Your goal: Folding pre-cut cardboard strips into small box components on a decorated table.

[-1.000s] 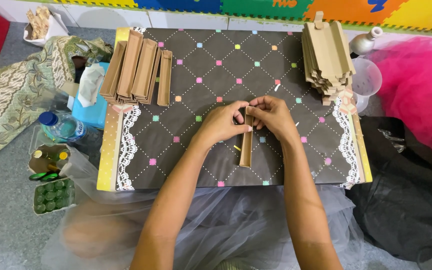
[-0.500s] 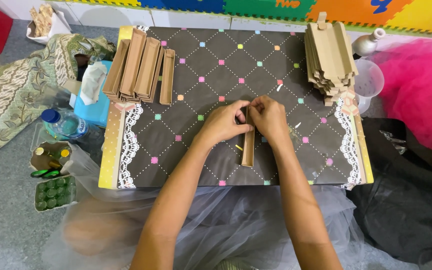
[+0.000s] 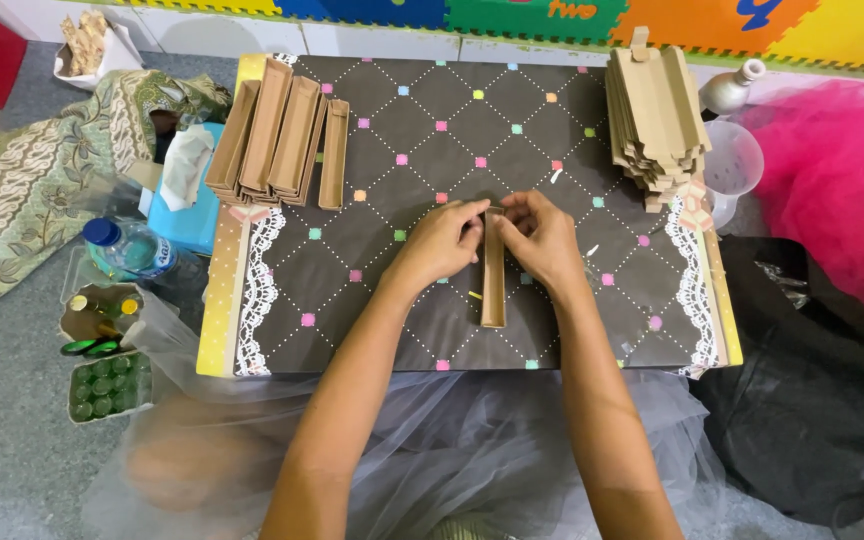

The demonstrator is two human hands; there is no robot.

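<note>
Far left, on the floor: patterned cloth (image 3: 22,190), a water bottle (image 3: 132,250) with a blue cap, a small tray of green caps (image 3: 107,385), all beside the counter (image 3: 432,150).

Counter top is dark, with a dotted diamond pattern, coloured squares and lace trim on both short edges. Top-left corner: a row of folded brown cardboard troughs (image 3: 282,135), lying side by side, touching each other. A blue tissue box (image 3: 187,195) sits just off that corner.

Centre: left hand (image 3: 442,245) and right hand (image 3: 542,240) meet at the far end of a single cardboard trough (image 3: 493,285). The trough lies flat on the counter, long axis pointing away from the person, open side up. Left grip: fingers curled in, fingertips pinching the trough's top-left wall. Right grip: same on the right wall, fingers bent and closed on the cardboard. Both hands touch the piece; its near end is free.

Top-right corner: stack of flat cardboard blanks (image 3: 657,110), well apart from the hands. Just right of it, a clear plastic cup (image 3: 732,165) and a white bottle (image 3: 727,90). Far right: pink tulle (image 3: 837,170) above black fabric (image 3: 812,400).
</note>
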